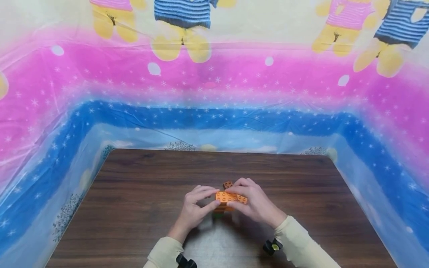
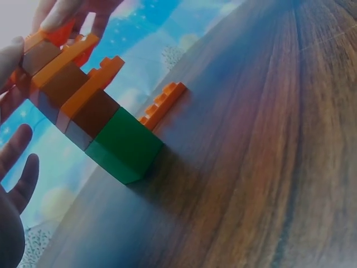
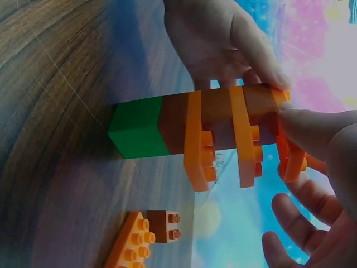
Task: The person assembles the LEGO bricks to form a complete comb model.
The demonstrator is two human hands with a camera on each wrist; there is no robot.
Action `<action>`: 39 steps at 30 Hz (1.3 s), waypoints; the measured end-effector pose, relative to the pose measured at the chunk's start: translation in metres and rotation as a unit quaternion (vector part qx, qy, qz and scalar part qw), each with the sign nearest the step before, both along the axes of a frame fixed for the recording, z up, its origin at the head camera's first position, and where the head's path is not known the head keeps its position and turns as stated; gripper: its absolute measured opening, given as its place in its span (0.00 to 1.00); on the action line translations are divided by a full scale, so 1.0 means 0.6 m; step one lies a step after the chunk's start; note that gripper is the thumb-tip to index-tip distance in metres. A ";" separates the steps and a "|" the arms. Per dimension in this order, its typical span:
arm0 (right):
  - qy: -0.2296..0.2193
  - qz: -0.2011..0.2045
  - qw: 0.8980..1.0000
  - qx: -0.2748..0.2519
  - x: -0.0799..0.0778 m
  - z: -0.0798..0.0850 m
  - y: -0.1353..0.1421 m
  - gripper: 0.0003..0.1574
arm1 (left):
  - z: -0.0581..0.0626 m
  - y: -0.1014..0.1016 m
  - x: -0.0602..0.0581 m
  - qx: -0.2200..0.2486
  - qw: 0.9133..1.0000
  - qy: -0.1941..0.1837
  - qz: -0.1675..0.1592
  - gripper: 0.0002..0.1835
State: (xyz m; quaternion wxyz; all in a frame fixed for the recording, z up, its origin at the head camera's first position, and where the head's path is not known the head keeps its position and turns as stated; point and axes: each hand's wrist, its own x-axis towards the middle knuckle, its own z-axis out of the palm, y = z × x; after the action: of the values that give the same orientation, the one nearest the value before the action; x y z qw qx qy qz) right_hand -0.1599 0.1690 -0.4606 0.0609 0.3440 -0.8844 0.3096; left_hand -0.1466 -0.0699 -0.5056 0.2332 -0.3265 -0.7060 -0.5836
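A toy-brick tower stands on the table, with a green block (image 3: 138, 128) at its base and brown blocks (image 3: 173, 124) alternating with thin orange bricks (image 3: 242, 137) that jut out to one side. On top is an orange brick (image 1: 223, 196) with studs. My left hand (image 1: 196, 209) pinches its left end between thumb and index finger. From the right, my right hand (image 1: 256, 201) holds the same top brick, thumb at the near side and fingers at the far side. In the right wrist view its other fingers spread loosely beside the tower.
A loose brown brick (image 1: 228, 184) sits on the table behind the tower. Near it lies a loose orange studded brick (image 3: 131, 241), shown in the right wrist view. The dark wooden table (image 1: 140, 178) is bordered by a printed pink and blue cloth (image 1: 214, 85).
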 end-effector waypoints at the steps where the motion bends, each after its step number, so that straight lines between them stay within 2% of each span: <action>1: -0.006 -0.001 1.000 -0.006 -0.001 -0.002 0.000 0.21 | 0.001 0.000 0.000 -0.002 1.000 -0.002 -0.001 0.19; 9: -0.031 -0.004 0.999 -0.037 -0.002 -0.010 0.004 0.22 | 0.004 -0.001 0.005 -0.003 1.000 -0.026 -0.003 0.17; 13: -0.027 -0.016 0.997 -0.064 -0.005 -0.007 0.019 0.22 | -0.033 -0.002 -0.011 0.000 0.999 -0.035 -0.008 0.17; 16: -0.014 -0.045 0.996 -0.075 -0.010 -0.006 0.035 0.20 | -0.061 -0.004 -0.022 -0.004 0.999 -0.045 -0.007 0.17; 19: -0.002 -0.081 0.994 -0.076 -0.015 -0.009 0.052 0.19 | -0.064 -0.004 -0.022 -0.005 0.999 -0.048 -0.008 0.17; 23: -0.012 -0.109 0.991 -0.073 -0.022 -0.021 0.072 0.19 | -0.069 -0.003 -0.022 0.002 0.999 -0.048 -0.010 0.17; 39: -0.100 -0.131 0.986 -0.017 -0.058 -0.104 0.089 0.24 | -0.068 -0.001 -0.020 0.004 0.998 -0.063 -0.002 0.17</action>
State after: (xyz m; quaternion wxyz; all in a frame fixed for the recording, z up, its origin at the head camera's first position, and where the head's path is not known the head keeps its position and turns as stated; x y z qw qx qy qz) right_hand -0.1948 0.2221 -0.5233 0.0183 0.1920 -0.9178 0.3470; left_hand -0.1585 -0.0707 -0.5464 0.1884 -0.2901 -0.7163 -0.6060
